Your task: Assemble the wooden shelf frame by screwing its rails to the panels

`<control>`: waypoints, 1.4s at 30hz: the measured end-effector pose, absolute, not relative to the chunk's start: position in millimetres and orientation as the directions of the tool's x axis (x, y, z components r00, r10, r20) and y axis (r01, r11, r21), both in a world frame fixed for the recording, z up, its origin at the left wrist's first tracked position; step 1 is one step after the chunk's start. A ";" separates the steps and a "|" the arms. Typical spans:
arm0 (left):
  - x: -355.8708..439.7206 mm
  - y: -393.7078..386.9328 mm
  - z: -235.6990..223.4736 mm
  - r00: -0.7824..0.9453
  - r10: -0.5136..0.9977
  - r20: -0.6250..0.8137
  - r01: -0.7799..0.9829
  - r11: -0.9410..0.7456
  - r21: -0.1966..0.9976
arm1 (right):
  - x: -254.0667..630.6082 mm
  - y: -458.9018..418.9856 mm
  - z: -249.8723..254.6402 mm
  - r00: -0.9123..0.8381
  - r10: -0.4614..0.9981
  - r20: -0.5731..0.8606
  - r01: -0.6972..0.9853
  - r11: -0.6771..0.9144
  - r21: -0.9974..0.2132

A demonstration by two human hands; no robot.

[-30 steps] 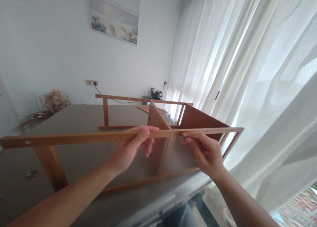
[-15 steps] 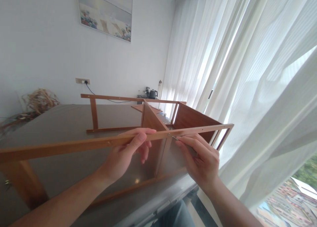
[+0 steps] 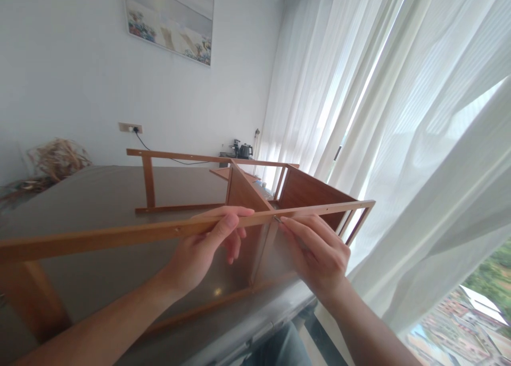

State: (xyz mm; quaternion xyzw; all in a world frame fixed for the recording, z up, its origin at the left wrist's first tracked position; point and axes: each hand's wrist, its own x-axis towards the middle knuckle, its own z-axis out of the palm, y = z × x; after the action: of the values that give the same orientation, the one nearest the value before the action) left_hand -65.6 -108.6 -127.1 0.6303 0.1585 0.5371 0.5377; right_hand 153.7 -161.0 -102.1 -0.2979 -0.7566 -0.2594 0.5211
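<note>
Left hand (image 3: 203, 249) grips crosswise wooden rail (image 3: 120, 236)

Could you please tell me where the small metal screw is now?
In the head view, the small metal screw is pinched in the right hand, against the near wooden rail, to the right of the left hand.

The dark, glossy tabletop (image 3: 80, 190) ends in a pale metal edge (image 3: 255, 315) running toward five o'clock. A wooden shelf frame (image 3: 245, 193) with slatted rails and a central divider stands on it from center to two o'clock, one wooden leg (image 3: 35, 302) resting at eight o'clock.
</note>
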 end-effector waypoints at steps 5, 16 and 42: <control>-65.0 -108.7 -127.4 0.363 0.785 0.502 -0.363 -0.377 0.852 | 156.3 -161.7 -100.2 -0.333 0.160 0.929 0.730 0.668 0.146; -65.0 -109.9 -127.5 0.365 0.780 0.509 -0.379 -0.374 0.846 | 172.4 -165.9 -83.9 -0.583 0.179 0.793 0.712 0.582 0.392; -63.3 -115.9 -123.8 0.371 0.808 0.457 -0.404 -0.303 0.863 | 147.4 -181.2 -87.1 -0.281 0.365 0.888 0.892 0.440 0.102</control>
State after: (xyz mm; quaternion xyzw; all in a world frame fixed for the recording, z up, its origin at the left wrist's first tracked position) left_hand -63.3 -115.9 -123.8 0.6041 0.1676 0.5352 0.5661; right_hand 147.4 -181.2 -87.1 -0.4267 -0.7365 -0.3131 0.4212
